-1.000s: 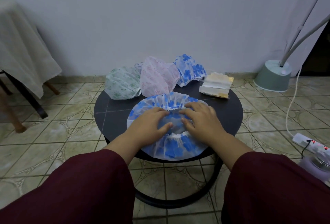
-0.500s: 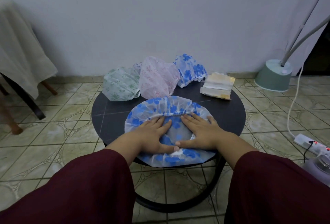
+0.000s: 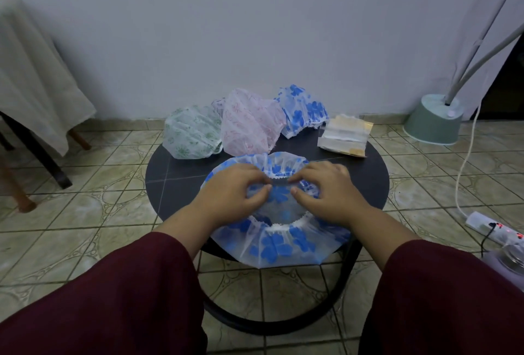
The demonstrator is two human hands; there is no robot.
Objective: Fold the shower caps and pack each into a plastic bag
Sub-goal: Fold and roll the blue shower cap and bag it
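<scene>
On the near half of the round black table, both hands — left hand, right hand — no longer press flat but pinch the far elastic rim of the blue-flowered translucent plastic shower cap, so the first fold looks imminent.

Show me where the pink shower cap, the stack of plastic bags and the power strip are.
pink shower cap (image 3: 249,122): head view, middle of its crumpled dome.
stack of plastic bags (image 3: 344,136): head view, centre of the top bag.
power strip (image 3: 493,228): head view, white casing on the floor at right.
</scene>
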